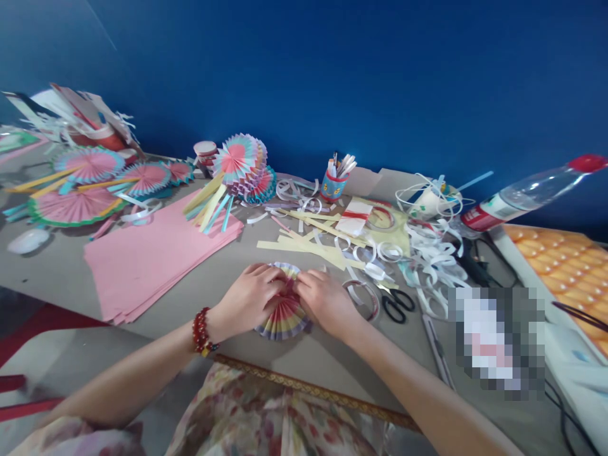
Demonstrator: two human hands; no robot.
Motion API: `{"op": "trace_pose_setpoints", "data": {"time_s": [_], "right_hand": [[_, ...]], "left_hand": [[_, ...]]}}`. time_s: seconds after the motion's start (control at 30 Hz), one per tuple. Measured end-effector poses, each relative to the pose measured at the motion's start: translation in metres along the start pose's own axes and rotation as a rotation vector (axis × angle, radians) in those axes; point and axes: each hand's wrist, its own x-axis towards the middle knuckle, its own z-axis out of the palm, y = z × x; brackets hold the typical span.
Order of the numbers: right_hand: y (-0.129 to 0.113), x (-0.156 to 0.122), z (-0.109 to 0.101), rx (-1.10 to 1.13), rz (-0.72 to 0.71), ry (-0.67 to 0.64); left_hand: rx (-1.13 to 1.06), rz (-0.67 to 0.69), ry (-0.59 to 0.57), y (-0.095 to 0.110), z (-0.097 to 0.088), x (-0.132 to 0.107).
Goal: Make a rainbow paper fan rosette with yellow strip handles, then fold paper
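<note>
Fan [284,321], pleated, one — right of the paper [156,253], left hand [249,294] and right hand [327,301] both pinched closed on it near its middle, fingertips partly hidden; step, seemingly, centre-gathering — next move likely calls for steady pressure, folds kept even.

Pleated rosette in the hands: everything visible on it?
The pleated rosette looks like folded paper, roughly round, with radiating creases: pink centre, pale yellow band, lavender edge. It sits at the near side of the grey table, fanned out. The left hand and right hand pinch it near the middle, hiding part.
</note>
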Motion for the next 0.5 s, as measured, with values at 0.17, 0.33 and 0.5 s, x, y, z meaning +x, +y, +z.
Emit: {"op": "trace_pose_setpoints", "data": {"time_s": [0.17, 0.33, 0.5], "right_hand": [[-0.0047, -0.0047, 0.0009, 0.033, 0.047, 0.005], [-0.0064, -0.0062, 0.001, 0.05, 0.064, 0.005], [-0.0059, -0.0029, -0.0023, 0.074, 0.066, -0.036]], "left_hand": [[0.056, 0.006, -0.066, 0.0021, -0.0031, 0.0073], [0.01, 0.038, -0.073, -0.0037, -0.0014, 0.0076], [-0.081, 0.051, -0.032, -0.0033, -0.0008, 0.0024]]}}
